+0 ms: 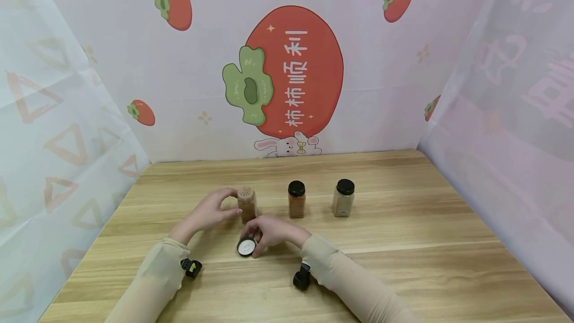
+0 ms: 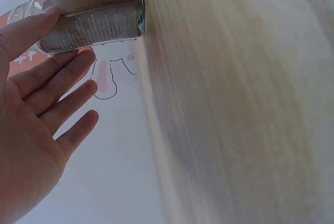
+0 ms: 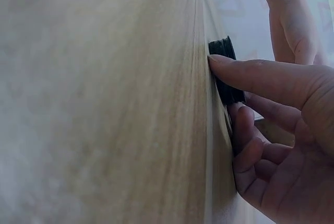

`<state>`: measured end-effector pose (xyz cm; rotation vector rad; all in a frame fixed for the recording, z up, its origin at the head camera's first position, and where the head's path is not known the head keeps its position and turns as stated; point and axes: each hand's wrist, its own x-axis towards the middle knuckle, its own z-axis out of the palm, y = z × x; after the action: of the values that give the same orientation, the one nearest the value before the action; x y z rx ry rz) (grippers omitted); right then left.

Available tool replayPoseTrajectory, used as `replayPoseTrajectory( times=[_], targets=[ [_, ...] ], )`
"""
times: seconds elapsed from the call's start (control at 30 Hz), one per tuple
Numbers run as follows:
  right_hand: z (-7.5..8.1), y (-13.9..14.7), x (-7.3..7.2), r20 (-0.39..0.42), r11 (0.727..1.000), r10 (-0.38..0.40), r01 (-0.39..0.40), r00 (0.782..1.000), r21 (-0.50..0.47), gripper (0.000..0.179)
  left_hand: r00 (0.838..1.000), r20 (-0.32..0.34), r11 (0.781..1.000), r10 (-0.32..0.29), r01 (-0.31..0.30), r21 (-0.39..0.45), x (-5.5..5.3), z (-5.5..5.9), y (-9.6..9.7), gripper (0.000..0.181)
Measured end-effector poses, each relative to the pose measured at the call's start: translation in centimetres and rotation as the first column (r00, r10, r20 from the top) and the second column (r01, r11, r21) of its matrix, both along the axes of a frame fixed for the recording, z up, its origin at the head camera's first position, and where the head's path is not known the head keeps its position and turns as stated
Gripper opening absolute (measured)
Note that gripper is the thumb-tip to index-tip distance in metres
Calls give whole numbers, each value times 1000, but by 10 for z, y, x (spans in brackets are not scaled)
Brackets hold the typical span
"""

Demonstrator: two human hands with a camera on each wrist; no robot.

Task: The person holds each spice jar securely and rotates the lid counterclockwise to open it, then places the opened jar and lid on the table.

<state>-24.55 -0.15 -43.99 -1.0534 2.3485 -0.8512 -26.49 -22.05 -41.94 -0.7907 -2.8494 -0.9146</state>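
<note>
Head: relaxed left hand [image 1: 213, 212] at the uncapped shaker jar [image 1: 248, 208]; right hand [image 1: 273, 232] pinching a black cap [image 1: 246, 247], apparently the cap-handling step. Left wrist: jar between parted thumb and fingers [image 2: 73, 101]. Right wrist: cap behind thumb; next move likely calls for a steady rim pinch.

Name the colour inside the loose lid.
The loose lid is white inside; the head view shows it best.
</note>
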Motion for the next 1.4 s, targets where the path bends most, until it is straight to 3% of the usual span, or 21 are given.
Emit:
replayPoseTrajectory(
  times=[0.53,0.73,0.97,1.1,1.4],
  targets=[
    [1,12,2,114,997,-21,30,993,-77,43,1000,2,999,17,-18,36,3,-1,0,57],
    [5,24,3,109,994,-19,30,994,-103,38,997,-66,993,34,-26,118,6,0,1,56],
    [8,39,1,84,990,-10,22,996,-139,31,987,-140,985,84,-60,164,13,4,0,38],
    [10,46,0,54,986,8,1,998,-168,30,982,-176,987,71,-44,154,17,4,-1,29],
    [14,60,3,52,989,-37,44,998,-139,31,972,-236,988,18,20,156,26,4,1,21]
  ],
)
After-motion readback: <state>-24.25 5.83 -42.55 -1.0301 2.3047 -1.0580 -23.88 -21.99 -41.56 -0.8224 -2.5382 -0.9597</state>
